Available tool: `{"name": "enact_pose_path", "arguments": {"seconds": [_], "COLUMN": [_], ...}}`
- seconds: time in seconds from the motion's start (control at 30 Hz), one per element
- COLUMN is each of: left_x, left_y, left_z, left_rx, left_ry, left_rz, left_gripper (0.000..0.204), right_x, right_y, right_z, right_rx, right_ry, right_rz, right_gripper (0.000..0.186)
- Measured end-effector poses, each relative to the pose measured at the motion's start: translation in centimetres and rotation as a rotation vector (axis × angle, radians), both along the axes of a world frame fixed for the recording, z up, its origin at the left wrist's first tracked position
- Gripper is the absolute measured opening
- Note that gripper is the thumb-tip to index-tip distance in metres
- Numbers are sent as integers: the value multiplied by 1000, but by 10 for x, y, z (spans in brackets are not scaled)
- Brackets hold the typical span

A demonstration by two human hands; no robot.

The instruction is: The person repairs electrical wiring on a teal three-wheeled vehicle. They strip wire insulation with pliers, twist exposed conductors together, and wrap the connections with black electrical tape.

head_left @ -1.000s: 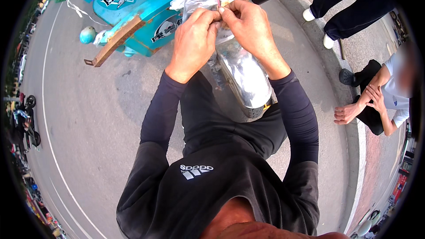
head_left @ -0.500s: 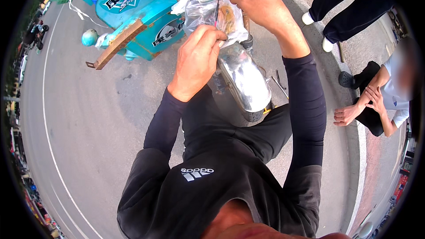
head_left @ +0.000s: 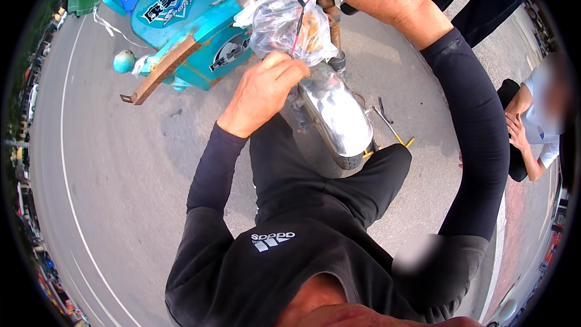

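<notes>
Grey asphalt point(head_left: 121, 206) fills much of the frame in bright daylight, with a darker patch point(head_left: 175, 130) left of centre. A white line point(head_left: 64, 157) (bowed by the lens) runs down the left side. Reddish paving point(head_left: 514, 209) borders a pale kerb point(head_left: 500, 233) at lower right; greenery point(head_left: 35, 33) blurs upper left.

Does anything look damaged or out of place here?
Yes. The bar jutting from the teal body is brown and rusty-looking, suggesting wear. Also odd among vehicle parts: a crumpled clear plastic bag above the silvery fender, behind the wire the left hand pinches.
</notes>
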State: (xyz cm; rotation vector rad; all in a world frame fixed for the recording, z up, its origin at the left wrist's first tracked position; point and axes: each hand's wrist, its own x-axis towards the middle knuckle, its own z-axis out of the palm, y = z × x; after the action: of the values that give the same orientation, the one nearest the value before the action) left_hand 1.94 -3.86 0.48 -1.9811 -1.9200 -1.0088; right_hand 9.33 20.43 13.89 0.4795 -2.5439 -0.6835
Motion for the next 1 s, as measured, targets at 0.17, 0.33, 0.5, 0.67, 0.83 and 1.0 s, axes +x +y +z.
{"name": "enact_pose_path", "arguments": {"seconds": [0.17, 0.33, 0.5, 0.67, 0.83, 1.0], "left_x": [-12, -21, -25, -28, -27, -26], "left_y": [-7, -11, -13, -12, -12, -7], "left_z": [0, 3, 4, -3, -2, -2], "left_rx": [-16, -32, -38, 15, 60, 68], "left_ry": [100, 155, 189, 63, -20, -31], "left_rz": [-48, -69, -110, -94, -78, -82], "left_gripper": [34, 37, 36, 30, 28, 29], "right_x": [11, 17, 12, 11, 25, 28], "right_y": [-7, 3, 6, 4, 11, -32], "right_z": [-3, 3, 4, 2, -44, -60], "right_rx": [462, 434, -25, -488, -1179, -867], "right_ry": [57, 16, -110, -282, -174, 59], "right_rz": [68, 164, 93, -33, -77, -132], "right_gripper": [17, 16, 11, 11, 51, 36]}}
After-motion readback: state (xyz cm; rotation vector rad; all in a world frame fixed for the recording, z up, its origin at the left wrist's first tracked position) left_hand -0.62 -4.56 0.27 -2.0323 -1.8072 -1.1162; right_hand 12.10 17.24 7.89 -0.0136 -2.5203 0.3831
